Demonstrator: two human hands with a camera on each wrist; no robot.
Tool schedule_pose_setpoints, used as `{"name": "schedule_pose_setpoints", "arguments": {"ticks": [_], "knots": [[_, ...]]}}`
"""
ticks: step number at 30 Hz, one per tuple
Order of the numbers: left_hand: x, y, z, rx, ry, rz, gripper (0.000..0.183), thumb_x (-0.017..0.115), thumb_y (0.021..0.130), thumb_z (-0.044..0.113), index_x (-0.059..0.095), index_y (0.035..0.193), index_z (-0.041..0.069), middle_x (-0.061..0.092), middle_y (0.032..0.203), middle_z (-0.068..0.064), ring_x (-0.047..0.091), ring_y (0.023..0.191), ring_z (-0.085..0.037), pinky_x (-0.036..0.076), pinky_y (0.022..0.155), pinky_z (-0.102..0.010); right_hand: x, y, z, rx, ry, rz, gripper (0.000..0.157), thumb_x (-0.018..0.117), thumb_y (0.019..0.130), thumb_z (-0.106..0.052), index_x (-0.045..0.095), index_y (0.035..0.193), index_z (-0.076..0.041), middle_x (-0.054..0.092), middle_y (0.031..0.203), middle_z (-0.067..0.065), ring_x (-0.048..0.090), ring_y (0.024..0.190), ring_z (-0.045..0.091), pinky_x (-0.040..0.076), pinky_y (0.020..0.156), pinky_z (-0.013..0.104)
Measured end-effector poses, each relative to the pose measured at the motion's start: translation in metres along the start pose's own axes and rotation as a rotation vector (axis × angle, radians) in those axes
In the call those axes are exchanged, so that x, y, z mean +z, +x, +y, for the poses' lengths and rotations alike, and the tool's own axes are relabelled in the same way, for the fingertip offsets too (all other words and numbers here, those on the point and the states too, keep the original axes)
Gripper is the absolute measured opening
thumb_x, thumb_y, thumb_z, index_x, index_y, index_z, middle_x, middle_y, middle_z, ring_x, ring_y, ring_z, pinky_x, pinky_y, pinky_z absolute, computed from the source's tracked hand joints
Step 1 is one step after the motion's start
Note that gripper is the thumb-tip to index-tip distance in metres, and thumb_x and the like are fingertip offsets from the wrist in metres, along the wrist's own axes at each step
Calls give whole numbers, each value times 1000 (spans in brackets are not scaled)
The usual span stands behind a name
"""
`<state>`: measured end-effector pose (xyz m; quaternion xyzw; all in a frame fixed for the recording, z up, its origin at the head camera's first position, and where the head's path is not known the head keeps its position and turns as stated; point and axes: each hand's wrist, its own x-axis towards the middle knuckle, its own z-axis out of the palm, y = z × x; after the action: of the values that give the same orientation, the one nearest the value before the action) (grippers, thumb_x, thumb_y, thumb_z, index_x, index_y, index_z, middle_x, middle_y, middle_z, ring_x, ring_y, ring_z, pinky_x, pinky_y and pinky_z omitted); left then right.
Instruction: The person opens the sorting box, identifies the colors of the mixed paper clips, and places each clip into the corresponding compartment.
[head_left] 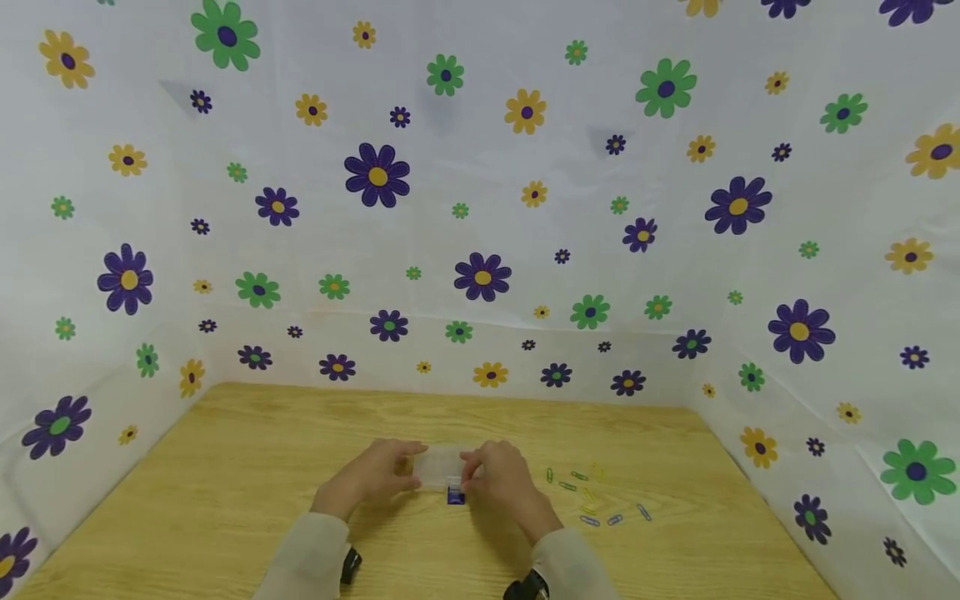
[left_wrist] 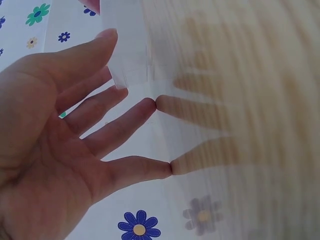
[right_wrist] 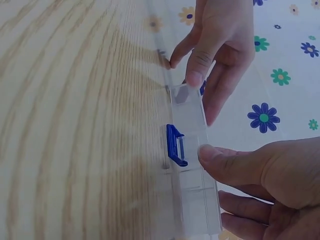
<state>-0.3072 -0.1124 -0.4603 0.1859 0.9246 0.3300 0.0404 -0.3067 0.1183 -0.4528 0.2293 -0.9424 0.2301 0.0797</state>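
Looking over the wooden table (head_left: pixel 262 467), I see two hands on one clear plastic box (head_left: pixel 438 468) resting there between them. The left hand (head_left: pixel 375 471) pinches one end between thumb and fingers, other fingertips (left_wrist: pixel 149 103) spread down to the wood; the right hand (head_left: pixel 504 479) pinches it toward the other end. The box looks light, so I'd worry that uneven pressure could skid or tip it. The blue latch (head_left: pixel 456 496) juts from the near side, close by the right thumb; prying hard there might bend it. Small paper clips (head_left: pixel 567 486) lie loose beyond the right hand, and a careless sweep could scatter them.
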Motion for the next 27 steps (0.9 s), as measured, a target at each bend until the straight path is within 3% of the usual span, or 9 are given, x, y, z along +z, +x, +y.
{"name": "schedule_pose_setpoints", "arguments": {"ticks": [2,12,15,18,21,27], "knots": [[1,0,1,-9,0,-2,50,76,93,13,63,141,8,60,148,-15,60,133,-40,45,113,-56,0,-1,1,-3,-2,0,14,89,78,-10,80,68,-13,79,112,7,76,104,32,58,73,27],[-1,0,1,19,8,3,52,78,90,12,63,140,5,61,147,-17,60,132,-42,45,112,-57,-2,-1,0,-15,-22,-4,15,90,77,-13,79,67,-16,79,112,4,75,103,31,60,78,32],[-3,-1,0,10,7,3,53,78,91,12,62,140,6,60,147,-17,61,131,-42,46,112,-57,-2,0,-2,-26,-35,2,14,90,77,-13,80,68,-16,79,112,3,75,103,29,58,78,28],[-4,-1,0,-8,4,4,53,78,91,14,63,141,8,60,148,-16,61,131,-40,47,111,-56,-3,0,-3,-32,-46,1,13,90,77,-13,80,69,-16,79,113,3,75,85,23,51,65,21],[-3,-1,-2,-21,-8,3,53,79,91,15,63,141,10,60,147,-16,60,132,-40,47,111,-57,-4,0,-4,-24,-67,-10,13,90,77,-15,80,69,-16,79,115,3,70,76,16,45,63,19],[1,-2,-3,-16,-12,8,53,78,91,15,62,142,10,60,147,-18,59,133,-41,46,111,-58,-3,-2,-3,-11,-63,-25,12,90,78,-16,81,70,-18,78,116,3,75,98,27,54,78,27]]}}
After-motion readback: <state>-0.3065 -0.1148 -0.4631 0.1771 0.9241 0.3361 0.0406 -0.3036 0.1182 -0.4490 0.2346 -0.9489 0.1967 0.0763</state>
